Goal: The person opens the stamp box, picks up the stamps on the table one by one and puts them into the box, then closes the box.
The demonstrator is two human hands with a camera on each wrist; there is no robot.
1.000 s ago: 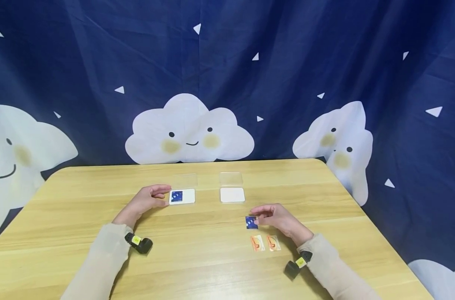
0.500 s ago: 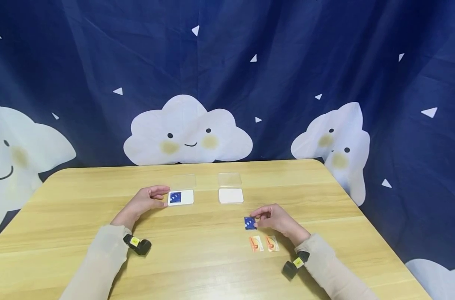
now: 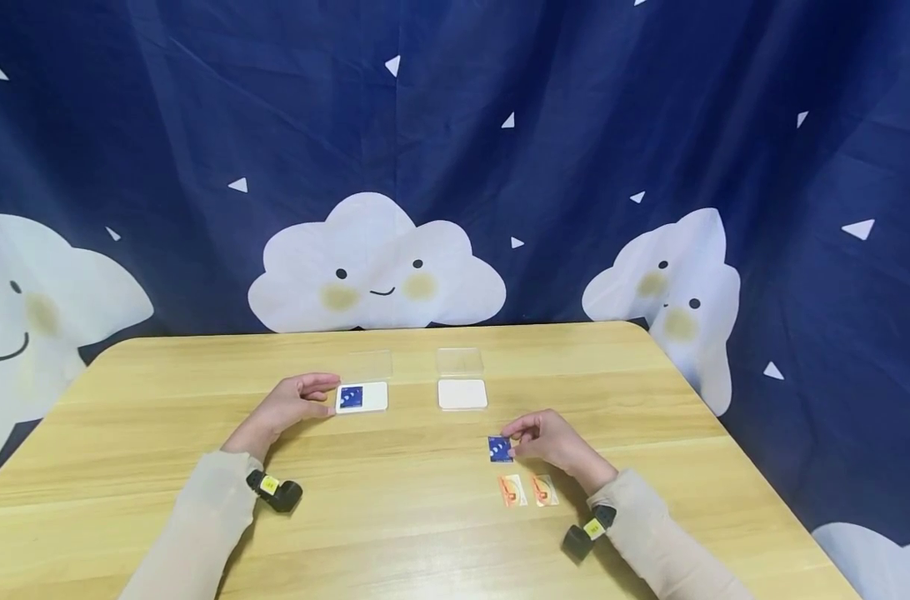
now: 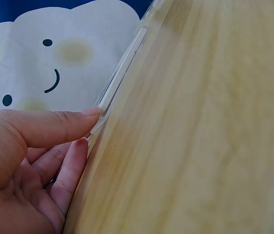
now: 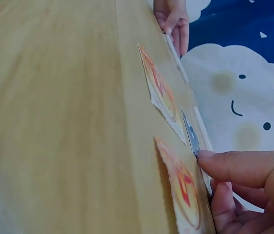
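Note:
At the left end of a clear flat case (image 3: 376,397) with a white insert, my left hand (image 3: 293,402) pinches the edge between thumb and fingers. A blue postage stamp (image 3: 351,397) with pale moon shapes lies on that insert. My right hand (image 3: 548,437) pinches the right edge of a second blue stamp (image 3: 497,449), which appears thin and side-on in the right wrist view, the thumb (image 5: 214,163) at its near end. Nearer the front, two orange stamps (image 3: 512,490) with perforated edges lie side by side on the wooden table (image 3: 395,517).
Another clear case (image 3: 462,395) with a bare white insert sits right of the first. Both transparent lids (image 3: 459,362) lie folded back behind their cases. A dark blue curtain (image 3: 455,150) printed with smiling clouds hangs around the table's far and right sides.

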